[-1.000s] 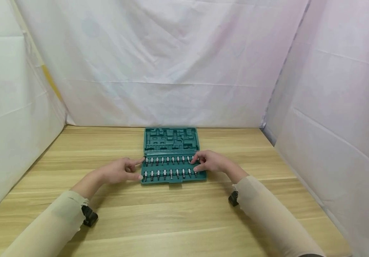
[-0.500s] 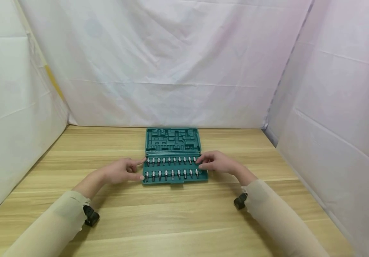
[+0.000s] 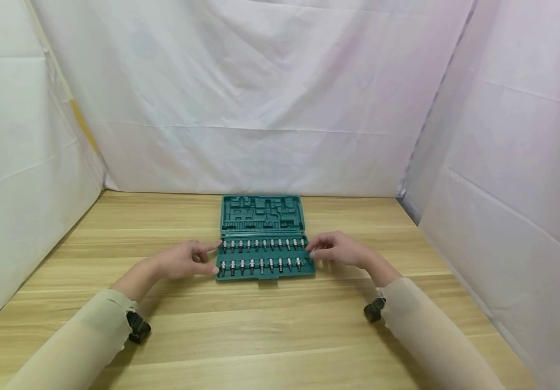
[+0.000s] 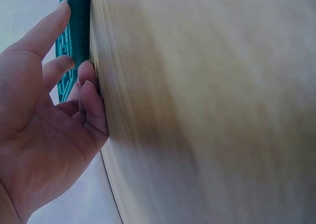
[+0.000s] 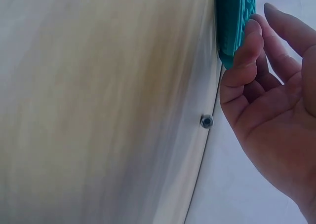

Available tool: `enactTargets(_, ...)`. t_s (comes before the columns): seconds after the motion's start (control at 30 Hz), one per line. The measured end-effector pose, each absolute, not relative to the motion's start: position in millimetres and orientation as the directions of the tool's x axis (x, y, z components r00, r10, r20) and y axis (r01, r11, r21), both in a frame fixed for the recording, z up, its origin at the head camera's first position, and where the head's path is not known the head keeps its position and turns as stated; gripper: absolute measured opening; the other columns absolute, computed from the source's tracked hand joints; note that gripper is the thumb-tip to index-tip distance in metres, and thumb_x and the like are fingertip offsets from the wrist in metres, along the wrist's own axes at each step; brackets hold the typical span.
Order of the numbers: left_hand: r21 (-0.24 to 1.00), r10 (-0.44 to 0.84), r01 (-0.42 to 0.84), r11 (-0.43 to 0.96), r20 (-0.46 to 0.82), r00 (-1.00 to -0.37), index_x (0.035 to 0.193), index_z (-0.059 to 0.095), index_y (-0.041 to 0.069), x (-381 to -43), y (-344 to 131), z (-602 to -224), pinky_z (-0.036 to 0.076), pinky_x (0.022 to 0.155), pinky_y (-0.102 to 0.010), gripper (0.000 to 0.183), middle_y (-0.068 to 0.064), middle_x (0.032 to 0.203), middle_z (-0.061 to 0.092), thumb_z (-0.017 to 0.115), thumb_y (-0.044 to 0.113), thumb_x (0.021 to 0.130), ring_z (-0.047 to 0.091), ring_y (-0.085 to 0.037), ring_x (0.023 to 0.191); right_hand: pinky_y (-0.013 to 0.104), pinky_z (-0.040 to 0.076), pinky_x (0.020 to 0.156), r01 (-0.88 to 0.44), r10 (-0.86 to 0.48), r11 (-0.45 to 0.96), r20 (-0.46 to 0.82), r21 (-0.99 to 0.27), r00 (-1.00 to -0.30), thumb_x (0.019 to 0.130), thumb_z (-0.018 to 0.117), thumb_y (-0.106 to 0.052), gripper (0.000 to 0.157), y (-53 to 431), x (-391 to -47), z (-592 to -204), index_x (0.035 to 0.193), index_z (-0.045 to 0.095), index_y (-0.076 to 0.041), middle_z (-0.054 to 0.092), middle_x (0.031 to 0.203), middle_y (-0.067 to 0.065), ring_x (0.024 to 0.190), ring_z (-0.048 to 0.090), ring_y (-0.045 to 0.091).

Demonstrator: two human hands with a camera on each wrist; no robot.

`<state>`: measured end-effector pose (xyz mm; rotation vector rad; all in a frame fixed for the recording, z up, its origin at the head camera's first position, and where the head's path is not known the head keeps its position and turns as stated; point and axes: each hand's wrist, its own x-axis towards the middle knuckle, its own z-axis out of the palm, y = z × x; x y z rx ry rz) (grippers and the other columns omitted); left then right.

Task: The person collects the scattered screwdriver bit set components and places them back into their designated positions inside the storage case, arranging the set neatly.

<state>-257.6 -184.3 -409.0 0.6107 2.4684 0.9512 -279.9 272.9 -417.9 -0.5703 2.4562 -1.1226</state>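
Note:
A teal plastic case (image 3: 263, 252) lies open on the table, its moulded lid (image 3: 262, 212) laid back toward the curtain. Two rows of metal bit sockets (image 3: 261, 265) fill its base. My left hand (image 3: 182, 260) touches the case's left edge with index finger and thumb, one near each corner. In the left wrist view its other fingers curl loosely beside the case (image 4: 81, 31). My right hand (image 3: 340, 250) is at the case's right end, thumb and index finger apart, with nothing seen between them. Whether its fingertips touch the case is unclear.
The wooden table (image 3: 260, 330) spreads around the case. White curtains (image 3: 260, 97) hang behind and on both sides. A small round metal piece (image 5: 206, 121) shows near the table's edge in the right wrist view. Black wrist cameras (image 3: 138, 327) sit under both sleeves.
My right hand has moved right, off the end of the upper socket row, which now shows fully. My left hand stays at the case's left edge.

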Motion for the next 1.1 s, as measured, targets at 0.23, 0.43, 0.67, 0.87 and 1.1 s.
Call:
enactTargets(0.23,0.705,0.543,0.256,0.662,-0.216,-0.811,0.171,0.035,0.015,-259.2,-185.6,-409.9,0.045,0.068,-0.029,0.087,-0.023,0.143,0.067,0.082,0.037,0.101,0.049,-0.019,0.082,0.038,0.057,0.079,-0.194,-0.454,0.598,-0.129,-0.778,-0.882,0.108,0.072,-0.030,0.033,293.0,-283.2,-413.9,0.133,0.076,-0.009,0.076,0.118,0.013,0.094,0.066,0.027)
enactTargets(0.43,0.701,0.551,0.260,0.664,-0.223,-0.805,0.172,0.034,0.014,-259.3,-185.3,-409.0,0.045,0.068,-0.029,0.088,-0.008,0.099,0.063,0.081,0.037,0.101,0.049,-0.018,0.081,0.038,0.055,0.079,-0.180,-0.370,0.662,-0.107,-0.728,-0.923,0.109,0.070,-0.038,0.038,315.8,-291.9,-407.3,0.136,0.075,-0.013,0.075,0.118,0.010,0.098,0.067,0.029)
enactTargets(0.67,0.693,0.534,0.247,0.677,-0.231,-0.813,0.172,0.035,0.017,-259.5,-185.4,-409.8,0.048,0.075,-0.033,0.088,-0.009,0.115,0.067,0.081,0.040,0.101,0.055,-0.020,0.092,0.037,0.055,0.080,-0.161,-0.335,0.693,-0.116,-0.702,-0.935,0.109,0.068,-0.022,0.026,334.4,-302.6,-409.2,0.132,0.077,-0.013,0.072,0.119,0.013,0.097,0.062,0.027)
enactTargets(0.87,0.688,0.532,0.253,0.680,-0.225,-0.817,0.171,0.036,0.016,-259.1,-186.3,-409.9,0.049,0.078,-0.034,0.088,-0.016,0.134,0.067,0.082,0.040,0.100,0.057,-0.022,0.097,0.039,0.052,0.094,-0.216,-0.384,0.740,-0.137,-0.637,-0.913,0.103,0.071,-0.009,0.024,337.5,-311.2,-413.1,0.121,0.084,-0.019,0.077,0.128,0.009,0.113,0.064,0.027)
enactTargets(1.1,0.694,0.534,0.256,0.673,-0.217,-0.817,0.171,0.037,0.016,-259.6,-186.3,-411.2,0.050,0.081,-0.034,0.087,-0.022,0.168,0.050,0.082,0.039,0.100,0.059,-0.022,0.100,0.042,0.053,0.102,-0.231,-0.407,0.771,-0.181,-0.593,-0.896,0.102,0.071,-0.008,0.025,333.8,-318.6,-414.8,0.117,0.086,-0.020,0.078,0.132,0.007,0.117,0.066,0.024)
